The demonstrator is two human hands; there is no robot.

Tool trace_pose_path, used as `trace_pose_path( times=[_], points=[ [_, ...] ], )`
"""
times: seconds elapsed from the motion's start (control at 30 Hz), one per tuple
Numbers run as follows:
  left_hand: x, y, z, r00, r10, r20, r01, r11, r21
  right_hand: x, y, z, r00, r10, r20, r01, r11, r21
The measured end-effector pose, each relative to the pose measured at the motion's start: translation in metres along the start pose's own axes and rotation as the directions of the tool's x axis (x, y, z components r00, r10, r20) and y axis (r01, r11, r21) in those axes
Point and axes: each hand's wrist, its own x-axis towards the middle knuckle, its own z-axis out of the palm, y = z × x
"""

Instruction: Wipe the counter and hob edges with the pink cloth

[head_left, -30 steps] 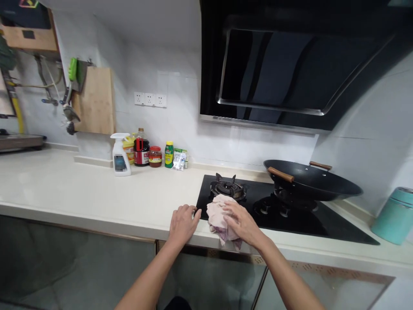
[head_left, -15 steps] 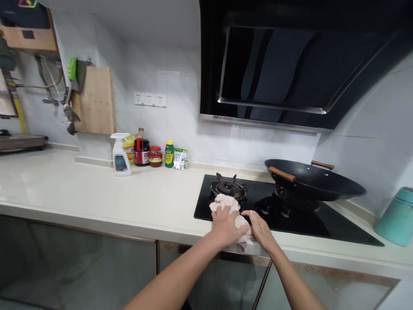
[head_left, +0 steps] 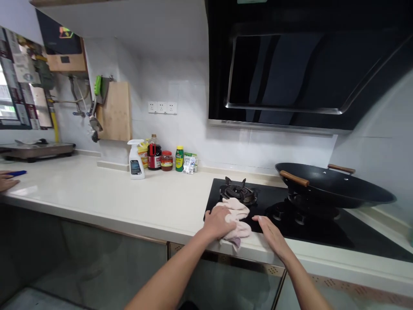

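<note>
My left hand (head_left: 218, 222) is closed on a pale pink cloth (head_left: 238, 211), which lies bunched over the front left of the black gas stove (head_left: 258, 211) and drapes onto the counter's front edge. To the right of the cloth and apart from it, my right hand (head_left: 270, 232) has its fingers stretched out over the stove's front edge and holds nothing. Just behind the cloth is the left burner (head_left: 239, 191). A large black wok (head_left: 335, 185) with wooden handles rests over the right burner.
A white spray bottle (head_left: 136, 161), a dark sauce bottle (head_left: 154, 155), a red-lidded jar (head_left: 167, 160) and a green bottle (head_left: 180, 158) stand along the wall. Above the stove hangs a black range hood (head_left: 284, 73). Another person's hand (head_left: 8, 181) rests at the left edge beside something blue.
My view has turned left, bringing in another person's hand. My left hand has shifted to the cloth's left side, and my right hand has come away from the cloth.
</note>
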Motion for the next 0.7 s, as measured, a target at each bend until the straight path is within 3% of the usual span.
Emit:
trace_pose_path(
  times=[0.27, 0.4, 0.53, 0.7],
  points=[
    [-0.021, -0.077, -0.052, 0.971, -0.209, -0.117, 0.219, 0.972, 0.079, -0.001, -0.004, 0.004, 0.999, -0.018, 0.047, 0.022, 0.995, -0.093],
    [-0.035, -0.1, -0.068, 0.937, -0.269, -0.225, 0.299, 0.947, 0.113, -0.001, -0.004, 0.005, 0.997, -0.045, 0.054, 0.052, 0.991, -0.122],
    [-0.039, -0.093, -0.064, 0.912, -0.297, -0.284, 0.345, 0.928, 0.138, 0.001, 0.0, 0.005, 0.997, -0.046, 0.067, 0.056, 0.988, -0.146],
    [-0.05, -0.055, -0.032, 0.911, -0.276, -0.307, 0.334, 0.929, 0.157, 0.003, 0.01, 0.007, 0.996, -0.023, 0.088, 0.039, 0.981, -0.189]
  ],
)
